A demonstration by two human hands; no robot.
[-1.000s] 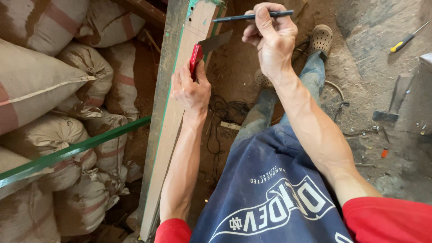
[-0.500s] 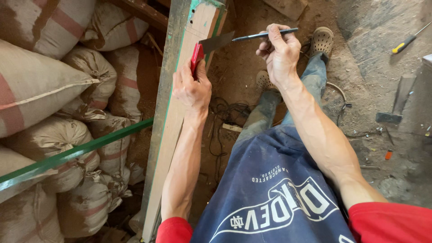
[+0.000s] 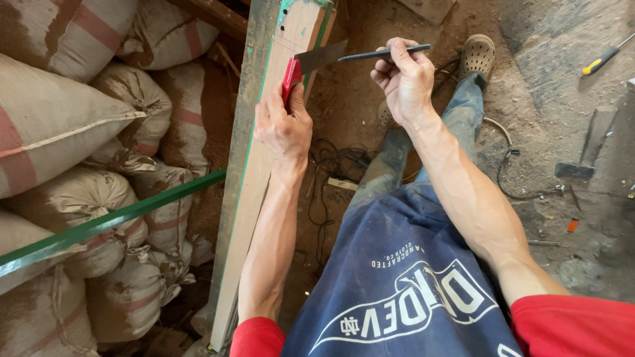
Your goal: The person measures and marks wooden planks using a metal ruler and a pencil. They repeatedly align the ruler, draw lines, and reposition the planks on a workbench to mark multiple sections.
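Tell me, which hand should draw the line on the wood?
Probably the right hand: it holds the pencil, tip near the square. The left hand is busy pressing that square against the plank.

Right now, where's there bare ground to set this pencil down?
Bare dirt lies right of the shoe, up to the screwdriver and hammer. Under the square, cables crowd the ground; sacks fill the left of the plank.
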